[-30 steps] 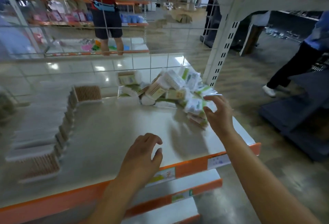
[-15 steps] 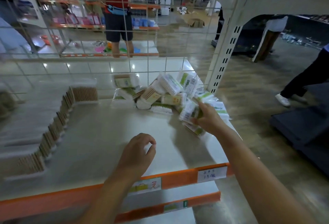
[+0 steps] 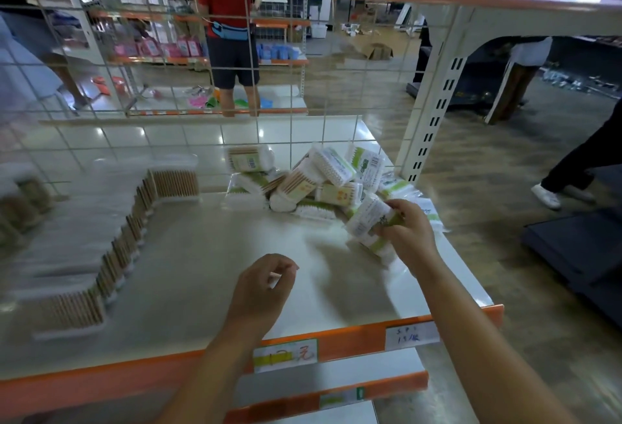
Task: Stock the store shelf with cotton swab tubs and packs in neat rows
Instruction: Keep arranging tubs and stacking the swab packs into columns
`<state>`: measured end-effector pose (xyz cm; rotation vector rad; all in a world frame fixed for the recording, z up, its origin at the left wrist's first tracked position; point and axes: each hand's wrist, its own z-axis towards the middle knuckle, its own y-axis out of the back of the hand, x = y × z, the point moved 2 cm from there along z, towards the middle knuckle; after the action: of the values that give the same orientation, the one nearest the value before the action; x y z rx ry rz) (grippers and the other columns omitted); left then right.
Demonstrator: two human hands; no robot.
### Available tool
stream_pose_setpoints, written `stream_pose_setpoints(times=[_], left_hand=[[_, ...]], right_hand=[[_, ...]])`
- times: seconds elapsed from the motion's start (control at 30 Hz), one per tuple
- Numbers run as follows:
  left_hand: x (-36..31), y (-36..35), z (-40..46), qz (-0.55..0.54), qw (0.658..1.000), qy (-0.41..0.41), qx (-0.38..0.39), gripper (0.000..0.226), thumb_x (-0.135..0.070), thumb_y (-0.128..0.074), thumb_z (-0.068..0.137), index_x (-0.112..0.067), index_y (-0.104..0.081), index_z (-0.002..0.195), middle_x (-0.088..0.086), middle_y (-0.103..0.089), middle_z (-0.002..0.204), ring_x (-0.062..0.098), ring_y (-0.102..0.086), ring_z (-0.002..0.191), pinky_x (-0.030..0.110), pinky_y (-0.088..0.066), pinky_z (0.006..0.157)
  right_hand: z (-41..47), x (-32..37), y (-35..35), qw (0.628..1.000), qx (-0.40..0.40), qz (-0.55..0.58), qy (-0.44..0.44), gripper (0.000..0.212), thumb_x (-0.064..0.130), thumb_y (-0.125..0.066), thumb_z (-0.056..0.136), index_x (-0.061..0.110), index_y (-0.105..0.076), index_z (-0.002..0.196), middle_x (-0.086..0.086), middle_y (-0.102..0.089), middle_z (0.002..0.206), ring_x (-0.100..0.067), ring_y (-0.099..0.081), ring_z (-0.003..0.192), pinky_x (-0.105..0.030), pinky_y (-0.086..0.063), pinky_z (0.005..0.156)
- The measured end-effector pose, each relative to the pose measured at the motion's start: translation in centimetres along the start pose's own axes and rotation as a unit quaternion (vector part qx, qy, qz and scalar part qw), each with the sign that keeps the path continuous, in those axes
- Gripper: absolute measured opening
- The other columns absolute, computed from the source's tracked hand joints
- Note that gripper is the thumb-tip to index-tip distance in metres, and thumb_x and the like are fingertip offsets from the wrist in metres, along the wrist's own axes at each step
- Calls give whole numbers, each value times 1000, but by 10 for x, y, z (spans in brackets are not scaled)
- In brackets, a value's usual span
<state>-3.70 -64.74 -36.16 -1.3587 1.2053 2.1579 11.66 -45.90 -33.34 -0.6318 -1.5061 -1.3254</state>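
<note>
Green-and-white labelled pack (image 3: pixel 368 218) pinched in right hand (image 3: pixel 409 228), lifted at near edge of jumbled pile (image 3: pixel 313 181) on shelf (image 3: pixel 202 272). Left hand (image 3: pixel 262 289) loosely curled, holding nothing. Below it, price tag (image 3: pixel 285 355) reading "元"; pack print illegible.

Green-and-white price tag (image 3: pixel 285 355) on the orange shelf edge (image 3: pixel 350 343) shows handwritten "元". White tag (image 3: pixel 411 335) beside it: handwriting, maybe "19", not clear. Print on the cotton swab packs (image 3: pixel 368 165) is too blurred to read.
</note>
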Motion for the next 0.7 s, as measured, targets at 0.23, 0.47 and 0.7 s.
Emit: stream_pose_setpoints(times=[0.23, 0.47, 0.7], left_hand=[[4, 1, 2, -203, 976, 75, 18, 16, -33, -68, 70, -24, -66, 83, -6, -71, 75, 9, -65, 76, 23, -51, 72], [0, 4, 2, -340, 932, 121, 44, 20, 7, -63, 78, -10, -63, 89, -8, -70, 70, 2, -62, 65, 13, -48, 59], [7, 5, 2, -336, 934, 118, 37, 24, 10, -64, 76, -12, -64, 87, -6, -72, 73, 5, -65, 70, 17, -51, 63]], right_hand=[[-50, 8, -50, 944, 37, 328, -29, 9, -2, -54, 87, 7, -56, 87, -11, -57, 83, -22, -54, 77, -26, -48, 64], [-82, 20, -94, 896, 13, 438, -69, 9, 6, -52, 90, 11, -51, 82, -7, -56, 80, -19, -53, 77, -28, -44, 69], [-92, 14, -100, 900, -2, 433, -56, 15, 18, -63, 84, 12, -50, 84, -5, -52, 80, -19, -50, 77, -33, -42, 71]])
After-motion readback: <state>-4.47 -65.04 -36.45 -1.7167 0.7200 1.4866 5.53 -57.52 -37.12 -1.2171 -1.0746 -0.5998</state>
